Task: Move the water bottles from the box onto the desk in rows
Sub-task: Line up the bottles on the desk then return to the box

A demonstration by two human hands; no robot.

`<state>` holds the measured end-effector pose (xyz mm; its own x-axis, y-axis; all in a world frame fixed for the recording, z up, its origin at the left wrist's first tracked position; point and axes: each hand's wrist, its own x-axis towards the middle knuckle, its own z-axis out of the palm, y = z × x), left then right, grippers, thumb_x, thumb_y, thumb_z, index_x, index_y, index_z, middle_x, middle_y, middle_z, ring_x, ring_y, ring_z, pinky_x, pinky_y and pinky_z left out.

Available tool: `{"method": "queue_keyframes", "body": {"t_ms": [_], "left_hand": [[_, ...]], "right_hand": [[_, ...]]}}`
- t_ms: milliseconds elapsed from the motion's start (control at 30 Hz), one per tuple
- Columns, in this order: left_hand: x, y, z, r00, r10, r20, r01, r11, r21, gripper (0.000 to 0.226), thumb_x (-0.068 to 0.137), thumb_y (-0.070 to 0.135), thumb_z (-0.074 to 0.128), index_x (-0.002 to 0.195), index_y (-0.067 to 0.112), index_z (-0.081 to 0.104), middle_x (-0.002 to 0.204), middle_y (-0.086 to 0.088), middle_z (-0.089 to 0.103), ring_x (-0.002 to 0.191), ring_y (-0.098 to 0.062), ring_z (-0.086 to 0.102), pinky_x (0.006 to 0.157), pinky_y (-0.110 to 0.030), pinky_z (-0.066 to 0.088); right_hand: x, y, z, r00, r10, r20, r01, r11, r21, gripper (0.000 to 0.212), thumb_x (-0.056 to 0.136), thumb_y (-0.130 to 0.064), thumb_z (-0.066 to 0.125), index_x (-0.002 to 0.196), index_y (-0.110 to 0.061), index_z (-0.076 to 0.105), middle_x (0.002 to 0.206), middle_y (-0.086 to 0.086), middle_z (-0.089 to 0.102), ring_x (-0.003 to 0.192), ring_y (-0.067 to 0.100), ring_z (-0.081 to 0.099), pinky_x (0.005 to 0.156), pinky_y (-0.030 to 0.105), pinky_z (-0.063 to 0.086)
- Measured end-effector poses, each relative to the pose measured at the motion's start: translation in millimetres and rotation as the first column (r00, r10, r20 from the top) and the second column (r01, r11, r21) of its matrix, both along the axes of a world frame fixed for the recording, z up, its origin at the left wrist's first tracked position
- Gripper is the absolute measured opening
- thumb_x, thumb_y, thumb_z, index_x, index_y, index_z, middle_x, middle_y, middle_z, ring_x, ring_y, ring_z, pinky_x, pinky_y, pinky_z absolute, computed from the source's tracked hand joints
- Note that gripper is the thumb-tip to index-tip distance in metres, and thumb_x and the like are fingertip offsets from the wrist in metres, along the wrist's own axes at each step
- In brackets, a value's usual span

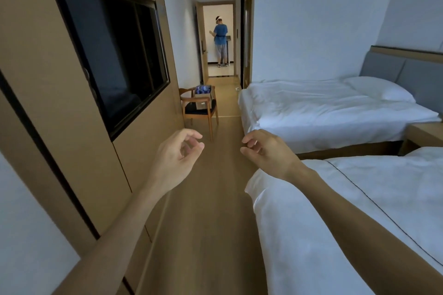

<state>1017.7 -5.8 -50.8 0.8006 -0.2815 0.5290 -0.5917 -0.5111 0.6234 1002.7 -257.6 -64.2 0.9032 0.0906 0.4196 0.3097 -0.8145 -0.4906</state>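
A cardboard box (203,101) stands on the seat of a wooden chair (211,112) far ahead by the left wall. Several water bottles (202,89) with blue labels stick out of its top. My left hand (178,154) and my right hand (266,151) are stretched out in front of me, well short of the chair. Their fingers are loosely curled and hold nothing. No desk surface is plainly visible.
A wood-panelled wall with a dark TV screen (110,55) runs along the left. Two white beds (323,110) (347,211) fill the right side. A wooden floor aisle (215,199) leads to the chair. A person (220,40) stands in the far doorway.
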Motion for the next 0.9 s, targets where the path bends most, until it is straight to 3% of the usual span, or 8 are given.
{"method": "queue_keyframes", "body": {"t_ms": [167, 467, 667, 900], "left_hand": [[102, -33, 8, 0.999, 0.038, -0.01, -0.037, 0.998, 0.041, 0.018, 0.093, 0.032, 0.059, 0.111, 0.027, 0.06, 0.095, 0.016, 0.06, 0.09, 0.003, 0.056, 0.073, -0.006, 0.042], [249, -62, -1, 0.991, 0.11, -0.074, -0.106, 0.993, 0.054, 0.018, 0.094, 0.038, 0.056, 0.112, 0.034, 0.056, 0.101, 0.018, 0.058, 0.096, 0.006, 0.054, 0.077, -0.013, 0.043], [362, -72, -18, 0.99, 0.114, -0.079, -0.111, 0.993, 0.044, 0.016, 0.094, 0.037, 0.056, 0.11, 0.035, 0.057, 0.099, 0.018, 0.059, 0.095, 0.005, 0.054, 0.078, -0.017, 0.045], [528, -80, -16, 0.995, 0.085, -0.05, -0.083, 0.996, 0.043, 0.015, 0.093, 0.037, 0.057, 0.108, 0.037, 0.055, 0.097, 0.017, 0.059, 0.09, 0.001, 0.056, 0.073, -0.016, 0.047]], "right_hand": [[116, -36, 5, 0.998, 0.064, -0.016, -0.064, 0.998, -0.019, 0.02, 0.096, -0.035, 0.058, 0.113, -0.026, 0.059, 0.102, -0.014, 0.055, 0.087, -0.004, 0.053, 0.076, 0.014, 0.043], [283, -72, 3, 0.991, 0.136, -0.021, -0.136, 0.991, -0.012, 0.017, 0.097, -0.032, 0.057, 0.112, -0.023, 0.059, 0.1, -0.011, 0.056, 0.087, -0.005, 0.054, 0.07, 0.007, 0.041], [397, -85, -12, 0.99, 0.143, -0.014, -0.143, 0.989, -0.039, 0.016, 0.096, -0.029, 0.058, 0.109, -0.021, 0.061, 0.098, -0.011, 0.057, 0.084, 0.0, 0.054, 0.072, 0.012, 0.041], [546, -95, -5, 0.994, 0.104, 0.011, -0.103, 0.99, -0.101, 0.016, 0.094, -0.024, 0.059, 0.108, -0.017, 0.062, 0.096, -0.01, 0.057, 0.081, 0.004, 0.055, 0.075, 0.024, 0.05]]}}
